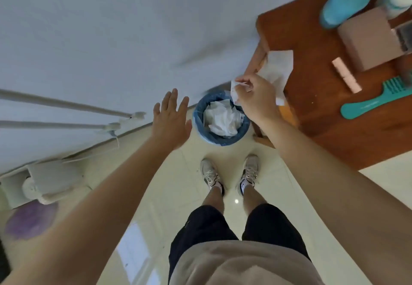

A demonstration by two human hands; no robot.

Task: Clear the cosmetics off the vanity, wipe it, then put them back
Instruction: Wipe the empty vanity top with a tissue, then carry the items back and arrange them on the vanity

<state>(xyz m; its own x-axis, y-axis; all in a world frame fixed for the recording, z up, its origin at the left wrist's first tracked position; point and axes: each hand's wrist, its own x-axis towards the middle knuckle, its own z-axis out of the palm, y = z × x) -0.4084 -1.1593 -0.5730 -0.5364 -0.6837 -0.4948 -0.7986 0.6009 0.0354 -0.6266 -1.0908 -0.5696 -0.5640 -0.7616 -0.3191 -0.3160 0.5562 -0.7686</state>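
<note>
My right hand (256,97) pinches a white tissue (278,68) at the left edge of the brown wooden vanity (330,110), just above a small bin (219,140) with a blue liner, full of crumpled white tissue. My left hand (170,118) hovers with fingers spread flat to the left of the bin and holds nothing. On the vanity lie a teal comb (374,101), a slim pink box (346,78), a larger pink box (370,39) and blue and white containers (345,1) at the far end.
I stand on a pale tiled floor, my two feet in sneakers (229,175) right behind the bin. A white wall runs along the left. White appliance parts with poles (66,115) and a purple round thing (31,220) sit at the lower left.
</note>
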